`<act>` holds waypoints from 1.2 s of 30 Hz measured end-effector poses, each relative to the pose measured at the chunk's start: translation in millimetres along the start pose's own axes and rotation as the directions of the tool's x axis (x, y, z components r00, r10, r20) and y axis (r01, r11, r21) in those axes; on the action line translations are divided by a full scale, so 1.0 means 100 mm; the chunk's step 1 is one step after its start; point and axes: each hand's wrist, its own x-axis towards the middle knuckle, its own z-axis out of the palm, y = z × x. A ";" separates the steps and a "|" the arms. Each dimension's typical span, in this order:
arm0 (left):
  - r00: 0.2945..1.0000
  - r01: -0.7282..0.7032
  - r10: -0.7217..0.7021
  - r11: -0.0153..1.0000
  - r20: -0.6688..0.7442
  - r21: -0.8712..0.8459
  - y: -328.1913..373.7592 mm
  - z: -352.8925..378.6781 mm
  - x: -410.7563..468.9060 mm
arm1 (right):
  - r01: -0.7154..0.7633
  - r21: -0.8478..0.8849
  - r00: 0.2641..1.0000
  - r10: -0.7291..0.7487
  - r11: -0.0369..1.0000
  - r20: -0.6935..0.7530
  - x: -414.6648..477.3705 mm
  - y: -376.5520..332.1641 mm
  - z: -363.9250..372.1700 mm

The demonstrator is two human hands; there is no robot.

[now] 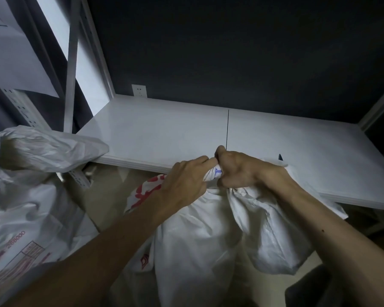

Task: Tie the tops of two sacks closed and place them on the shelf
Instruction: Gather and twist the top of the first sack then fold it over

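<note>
Spanning the frame left to right, a white shelf (pixel 164 134) sits against a dark wall. A white sack (pixel 197 240) with red print stands upright on the floor just in front of the shelf's front edge, long axis vertical and gathered neck (pixel 212 175) pointing up. A second sack (pixel 27 196) stands at far left, untied, its loose top flopped rightward over the shelf's left front corner. Left hand (pixel 186 180) and right hand (pixel 237 169) sit side by side, touching, both with fingers curled tight round the twisted neck.
</note>
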 end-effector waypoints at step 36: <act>0.735 0.667 -0.661 0.664 0.151 -0.338 0.33 -0.17 -0.22 | -0.096 -0.502 0.638 -0.334 0.859 -0.694 0.15 0.11 0.19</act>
